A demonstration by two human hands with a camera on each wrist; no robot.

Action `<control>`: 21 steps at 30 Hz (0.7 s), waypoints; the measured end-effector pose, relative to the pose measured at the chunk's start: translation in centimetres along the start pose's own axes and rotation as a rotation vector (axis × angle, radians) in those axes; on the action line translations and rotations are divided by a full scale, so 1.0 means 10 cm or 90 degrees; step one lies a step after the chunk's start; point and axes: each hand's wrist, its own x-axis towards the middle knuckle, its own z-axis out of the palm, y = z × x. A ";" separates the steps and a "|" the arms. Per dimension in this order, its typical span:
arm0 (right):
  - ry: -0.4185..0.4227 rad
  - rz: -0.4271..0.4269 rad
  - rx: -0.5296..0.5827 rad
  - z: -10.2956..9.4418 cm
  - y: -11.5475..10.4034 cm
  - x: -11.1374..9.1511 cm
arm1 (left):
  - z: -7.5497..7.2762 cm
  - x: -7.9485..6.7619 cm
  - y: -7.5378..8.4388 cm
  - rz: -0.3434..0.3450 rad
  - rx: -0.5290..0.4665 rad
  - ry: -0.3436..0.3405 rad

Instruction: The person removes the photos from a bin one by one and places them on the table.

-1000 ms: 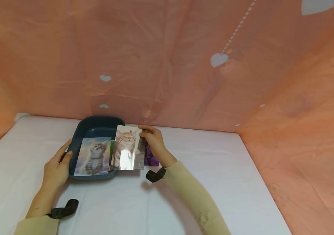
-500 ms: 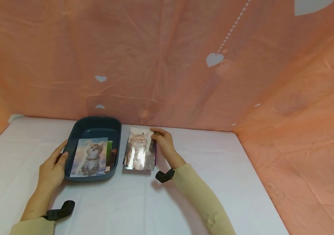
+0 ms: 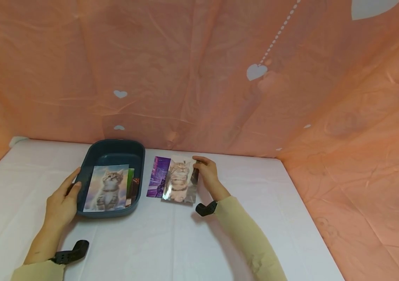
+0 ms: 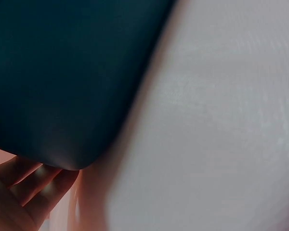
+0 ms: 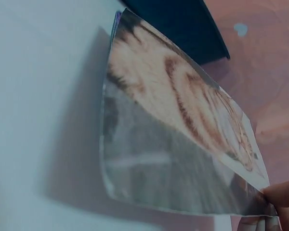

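A shiny photo card of a cat with shut eyes (image 3: 178, 181) is pinched at its upper right corner by my right hand (image 3: 208, 175). In the right wrist view the cat photo (image 5: 178, 115) slants over the white table, thumb and fingers (image 5: 283, 193) at one corner. A purple picture card (image 3: 158, 177) shows out from behind its left side. My left hand (image 3: 60, 207) grips the left wall of a dark blue tray (image 3: 116, 158), thumb at the rim. Inside the tray a kitten photo (image 3: 109, 189) covers most of a green-edged card (image 3: 130, 183) and a dark one.
The white-covered table (image 3: 171, 242) runs back to an orange curtain (image 3: 192, 97) printed with pale hearts. A second curtain side (image 3: 371, 164) borders the table on the right. Each wrist wears a black camera band (image 3: 71, 253).
My right hand has moved right with the cat photo, away from the tray's edge. The purple card, which showed at the photo's right, now shows at its left. My left hand stays on the tray.
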 end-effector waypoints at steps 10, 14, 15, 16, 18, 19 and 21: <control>0.007 0.003 -0.053 -0.21 0.06 0.11 | 0.00 -0.01 -0.01 0.000 -0.005 0.002; 0.002 0.003 -0.062 -0.30 0.08 0.16 | 0.00 -0.01 0.00 -0.002 -0.007 -0.001; 0.000 0.004 -0.064 -0.32 0.09 0.17 | 0.00 -0.01 0.01 -0.002 -0.006 -0.002; -0.003 0.008 -0.066 -0.35 0.09 0.18 | 0.00 -0.01 0.01 -0.003 -0.005 -0.002; -0.012 0.015 -0.074 -0.38 0.11 0.19 | -0.01 0.00 0.01 -0.004 -0.003 -0.004; -0.018 0.019 -0.079 -0.40 0.11 0.20 | -0.01 0.00 0.01 -0.005 -0.001 -0.005; -0.022 0.027 -0.092 -0.43 0.12 0.21 | -0.01 0.00 0.02 -0.005 0.003 -0.007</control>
